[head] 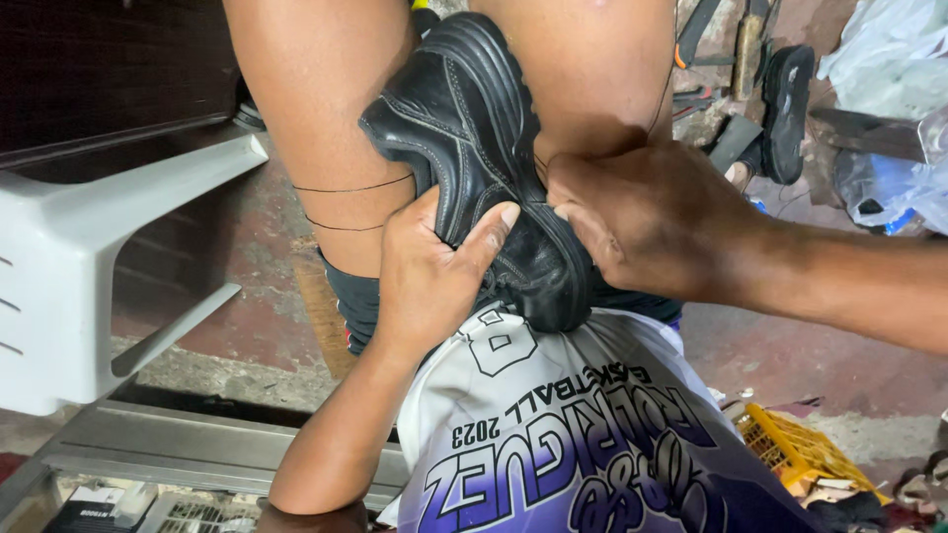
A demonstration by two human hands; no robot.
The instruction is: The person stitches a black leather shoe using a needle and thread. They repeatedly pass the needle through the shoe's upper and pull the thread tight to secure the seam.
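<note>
2 hands on a black shoe (484,158) wedged between the knees.
The left hand (430,271) clamps its side; the right hand (647,222) presses closed against it, fingertips hidden.

Black shoe (484,148), yellow crate (790,449)

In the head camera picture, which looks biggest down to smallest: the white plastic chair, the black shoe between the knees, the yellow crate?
1. White plastic chair, though cut off by the frame and near the camera.
2. Black shoe.
3. Yellow crate, partly hidden, so unsure.
</note>
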